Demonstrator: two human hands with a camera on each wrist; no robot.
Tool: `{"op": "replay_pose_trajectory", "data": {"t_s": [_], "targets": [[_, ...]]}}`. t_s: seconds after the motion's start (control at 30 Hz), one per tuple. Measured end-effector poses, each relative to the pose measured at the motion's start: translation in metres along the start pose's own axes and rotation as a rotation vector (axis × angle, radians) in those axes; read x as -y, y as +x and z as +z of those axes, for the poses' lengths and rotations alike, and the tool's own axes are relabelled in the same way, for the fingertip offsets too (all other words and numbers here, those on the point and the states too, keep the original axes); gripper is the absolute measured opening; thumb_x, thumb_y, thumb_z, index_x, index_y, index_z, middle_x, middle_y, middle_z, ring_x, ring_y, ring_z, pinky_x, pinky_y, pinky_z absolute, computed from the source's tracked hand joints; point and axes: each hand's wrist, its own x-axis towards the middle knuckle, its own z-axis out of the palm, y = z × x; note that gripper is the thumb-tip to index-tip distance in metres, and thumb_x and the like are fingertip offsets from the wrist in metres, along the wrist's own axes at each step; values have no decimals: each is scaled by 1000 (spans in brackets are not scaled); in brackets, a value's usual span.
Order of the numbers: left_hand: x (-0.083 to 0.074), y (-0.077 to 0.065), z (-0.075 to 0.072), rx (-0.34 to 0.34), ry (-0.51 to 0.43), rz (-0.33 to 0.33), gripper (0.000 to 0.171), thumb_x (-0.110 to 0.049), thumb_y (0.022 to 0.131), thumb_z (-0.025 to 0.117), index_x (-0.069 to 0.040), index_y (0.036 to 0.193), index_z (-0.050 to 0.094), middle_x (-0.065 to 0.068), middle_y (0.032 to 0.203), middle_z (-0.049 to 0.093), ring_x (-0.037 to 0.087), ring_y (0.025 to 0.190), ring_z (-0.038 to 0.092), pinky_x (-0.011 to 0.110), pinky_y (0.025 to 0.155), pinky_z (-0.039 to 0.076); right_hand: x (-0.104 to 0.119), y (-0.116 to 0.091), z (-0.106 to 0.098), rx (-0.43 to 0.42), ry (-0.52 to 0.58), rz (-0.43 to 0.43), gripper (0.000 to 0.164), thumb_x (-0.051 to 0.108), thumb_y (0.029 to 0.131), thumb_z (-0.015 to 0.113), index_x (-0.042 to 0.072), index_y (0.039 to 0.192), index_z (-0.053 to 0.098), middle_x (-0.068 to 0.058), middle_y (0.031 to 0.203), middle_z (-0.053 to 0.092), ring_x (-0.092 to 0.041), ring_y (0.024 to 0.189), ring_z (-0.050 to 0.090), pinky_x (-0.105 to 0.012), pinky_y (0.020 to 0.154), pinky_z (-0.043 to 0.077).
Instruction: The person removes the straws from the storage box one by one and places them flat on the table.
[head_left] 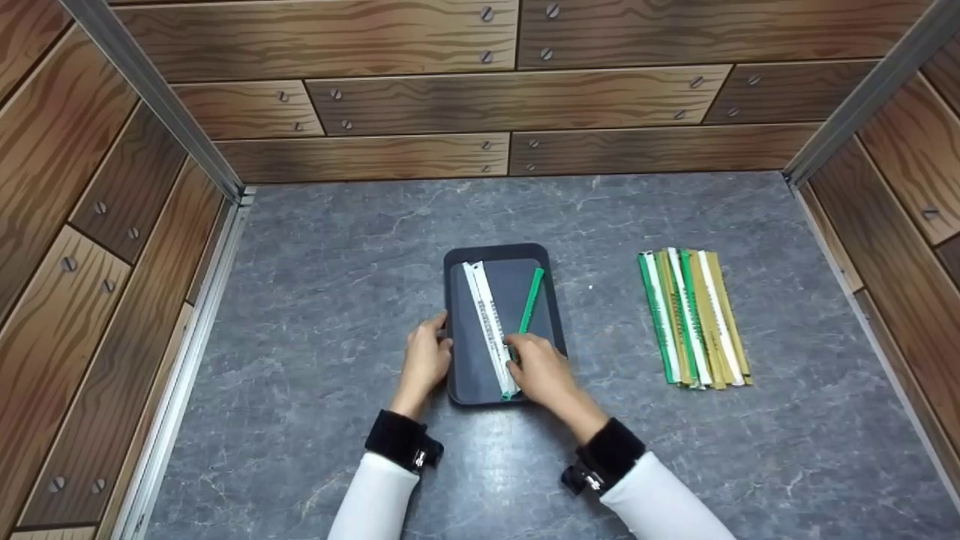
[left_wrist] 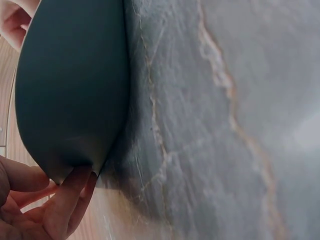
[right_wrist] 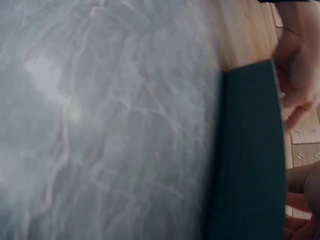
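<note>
A dark shallow tray (head_left: 465,375) stands upright on the table. My left hand (head_left: 427,360) grips its left side; in the left wrist view the thumb lies at the rim and the fingers press the tray's outer wall (left_wrist: 75,100). Over the tray's lower right part, my right hand (head_left: 544,367) pinches a green wrapped stick (head_left: 532,296), long and flat like sleeved chopsticks, whose middle the hand hides. Left of it, two white wrapped sticks (head_left: 486,315) with dark print lie slanted side by side in the tray. In the right wrist view the tray wall (right_wrist: 250,150) hides the fingertips.
A pile of several green, white and gold wrapped sticks (head_left: 694,319) lies on the grey marbled table (head_left: 322,262) to the right of the tray. Wood-patterned panels (head_left: 420,105) close in the back and both sides, with a metal rail (head_left: 187,360) along the left.
</note>
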Motion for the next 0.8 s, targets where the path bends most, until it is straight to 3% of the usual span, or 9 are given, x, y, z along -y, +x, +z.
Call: {"op": "replay_pose_trajectory", "data": {"t_s": [0.27, 0.5, 0.8], "targets": [[0, 1, 1, -15, 10, 7, 48, 9, 87, 62, 7, 135, 54, 24, 129, 59, 35, 112, 61, 44, 98, 47, 4, 5, 9, -6, -100, 79, 34, 7, 82, 75, 8, 115, 68, -11, 103, 68, -32, 81, 67, -47, 60, 55], [0, 1, 1, -5, 16, 6, 48, 8, 88, 62, 7, 136, 54, 23, 131, 58, 36, 117, 57, 44, 101, 45, 4, 7, 13, -18, -123, 52, 37, 5, 80, 75, 4, 116, 66, -14, 102, 68, -34, 80, 67, -47, 62, 56], [1, 1, 0, -5, 14, -1, 49, 8, 87, 63, 6, 135, 54, 23, 132, 57, 37, 122, 53, 45, 104, 42, 3, 6, 12, -58, -14, 58, 40, 0, 81, 69, 3, 120, 66, -12, 96, 69, -28, 77, 67, -41, 59, 55]]}}
